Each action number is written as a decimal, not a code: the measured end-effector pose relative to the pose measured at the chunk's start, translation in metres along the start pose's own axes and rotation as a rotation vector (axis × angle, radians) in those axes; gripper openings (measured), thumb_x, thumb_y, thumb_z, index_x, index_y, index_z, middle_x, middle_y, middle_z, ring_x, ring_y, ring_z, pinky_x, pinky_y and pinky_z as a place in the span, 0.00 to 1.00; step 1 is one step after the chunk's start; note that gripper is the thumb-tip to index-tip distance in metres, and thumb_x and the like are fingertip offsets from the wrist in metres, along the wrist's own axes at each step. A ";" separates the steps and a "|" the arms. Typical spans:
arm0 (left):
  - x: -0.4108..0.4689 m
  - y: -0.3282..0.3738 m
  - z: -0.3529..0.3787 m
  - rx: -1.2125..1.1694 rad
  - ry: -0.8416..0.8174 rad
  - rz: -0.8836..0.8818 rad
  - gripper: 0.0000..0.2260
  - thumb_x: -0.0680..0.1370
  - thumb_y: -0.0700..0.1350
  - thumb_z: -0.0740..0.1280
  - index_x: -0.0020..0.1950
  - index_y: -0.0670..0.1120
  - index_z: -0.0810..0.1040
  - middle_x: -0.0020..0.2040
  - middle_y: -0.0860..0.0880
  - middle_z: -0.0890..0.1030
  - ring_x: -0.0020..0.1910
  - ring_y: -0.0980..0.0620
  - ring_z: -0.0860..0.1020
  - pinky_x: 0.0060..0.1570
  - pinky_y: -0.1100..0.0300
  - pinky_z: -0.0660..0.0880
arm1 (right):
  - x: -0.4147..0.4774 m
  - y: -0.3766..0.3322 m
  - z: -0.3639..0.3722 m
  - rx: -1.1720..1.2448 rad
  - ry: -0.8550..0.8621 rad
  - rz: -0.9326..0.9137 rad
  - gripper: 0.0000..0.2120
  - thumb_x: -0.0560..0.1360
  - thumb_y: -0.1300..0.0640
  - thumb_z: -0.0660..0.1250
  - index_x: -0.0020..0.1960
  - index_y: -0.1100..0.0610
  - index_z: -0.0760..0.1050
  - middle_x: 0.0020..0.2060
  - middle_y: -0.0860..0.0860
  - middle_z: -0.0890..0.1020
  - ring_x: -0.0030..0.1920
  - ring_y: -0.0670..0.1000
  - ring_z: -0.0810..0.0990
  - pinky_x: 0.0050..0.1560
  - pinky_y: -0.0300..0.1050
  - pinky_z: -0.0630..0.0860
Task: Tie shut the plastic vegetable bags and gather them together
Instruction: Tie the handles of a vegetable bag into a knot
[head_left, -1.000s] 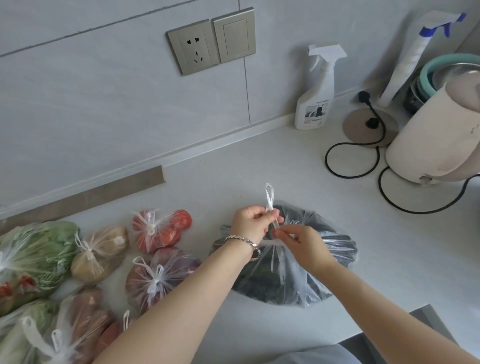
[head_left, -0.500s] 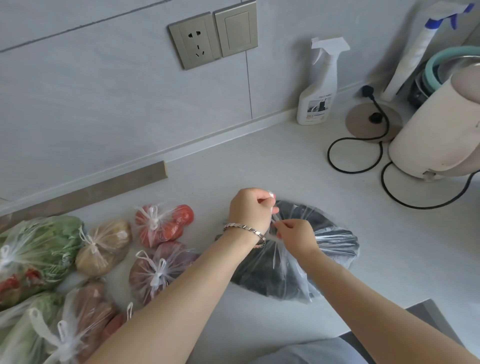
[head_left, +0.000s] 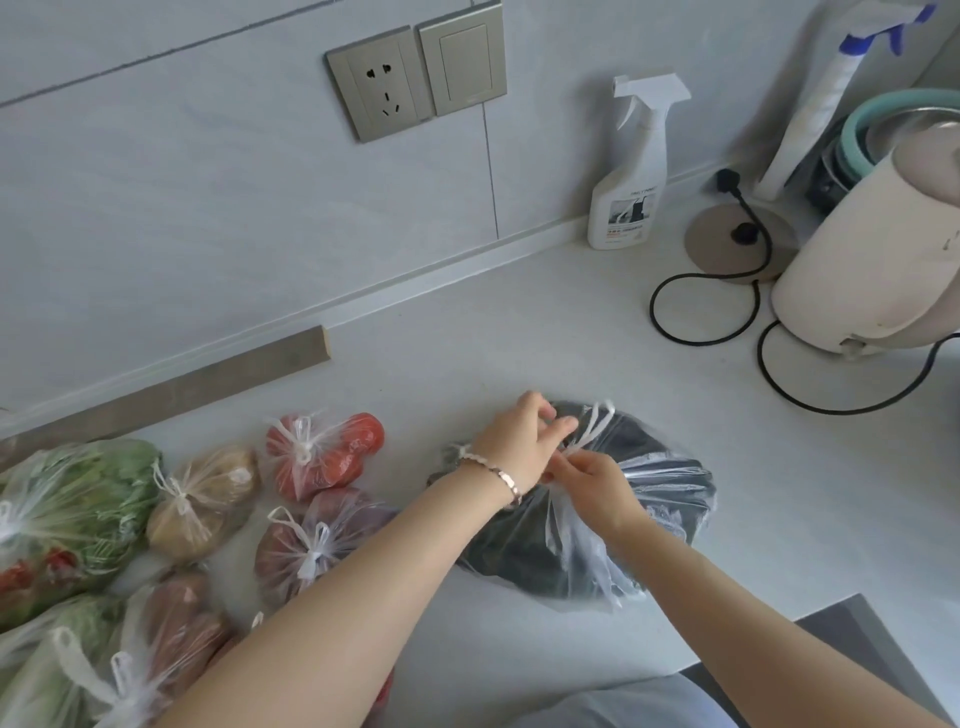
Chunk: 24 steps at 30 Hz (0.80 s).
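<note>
Dark bag (head_left: 670, 488), clear film over dark vegetables, lies mid-desk, nearer the front edge and well apart from the kettle (head_left: 857, 260) at the right edge. Both hands meet on top of it. Left hand (head_left: 514, 447), bracelet on the wrist, has its fingers curled, pinching the white handle strips (head_left: 597, 421) that stick up toward the back edge. Right hand (head_left: 592, 483) pinches the same strips lower down, at the gathered neck. The left hand partly hides exact finger placement. Step in hand, as a judgement: cinching the knot on this bag. To do it well, pull the two strips in opposite directions, low and level, so the knot seats against the neck and not up the strips. Hold the neck bunched with the right fingers till it bites. The film is thin, so use a steady pull and no jerk, or the strips may stretch or tear. Probably the last bag to tie: tomato bag (head_left: 332, 457), potato bag (head_left: 208, 499), greens bag (head_left: 78, 499) and reddish-purple bag (head_left: 322, 540) sit knotted near the left edge of the desk (head_left: 519, 322). Once knotted, this bag needs to go left to join them.
</note>
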<state>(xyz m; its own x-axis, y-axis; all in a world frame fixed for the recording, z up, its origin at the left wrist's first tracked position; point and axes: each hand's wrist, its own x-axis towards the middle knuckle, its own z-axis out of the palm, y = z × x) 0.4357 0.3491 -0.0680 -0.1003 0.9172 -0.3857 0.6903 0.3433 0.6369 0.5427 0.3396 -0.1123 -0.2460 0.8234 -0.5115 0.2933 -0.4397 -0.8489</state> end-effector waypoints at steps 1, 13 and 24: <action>-0.004 -0.007 0.003 0.105 -0.070 0.034 0.14 0.79 0.51 0.57 0.59 0.45 0.71 0.55 0.44 0.80 0.53 0.45 0.78 0.52 0.57 0.73 | 0.001 0.000 -0.002 0.017 -0.007 0.008 0.18 0.77 0.56 0.61 0.44 0.71 0.77 0.31 0.53 0.78 0.30 0.48 0.72 0.30 0.33 0.68; -0.017 -0.056 0.019 -0.103 0.083 0.112 0.09 0.72 0.43 0.70 0.41 0.37 0.83 0.40 0.41 0.78 0.41 0.46 0.77 0.47 0.55 0.73 | 0.009 0.008 0.001 -0.001 0.213 -0.062 0.16 0.75 0.59 0.66 0.30 0.64 0.76 0.22 0.51 0.73 0.19 0.41 0.66 0.23 0.30 0.63; -0.013 -0.042 0.026 -0.348 0.109 -0.162 0.08 0.71 0.43 0.71 0.43 0.38 0.81 0.39 0.45 0.79 0.41 0.49 0.75 0.48 0.55 0.74 | -0.001 0.009 -0.005 -0.328 0.075 -0.249 0.12 0.74 0.61 0.66 0.57 0.55 0.76 0.40 0.50 0.82 0.39 0.44 0.78 0.44 0.32 0.75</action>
<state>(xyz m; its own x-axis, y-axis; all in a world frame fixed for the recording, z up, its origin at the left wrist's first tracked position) 0.4265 0.3170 -0.1072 -0.2765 0.8550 -0.4388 0.3775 0.5165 0.7686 0.5500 0.3367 -0.1183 -0.2827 0.9191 -0.2745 0.5153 -0.0959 -0.8516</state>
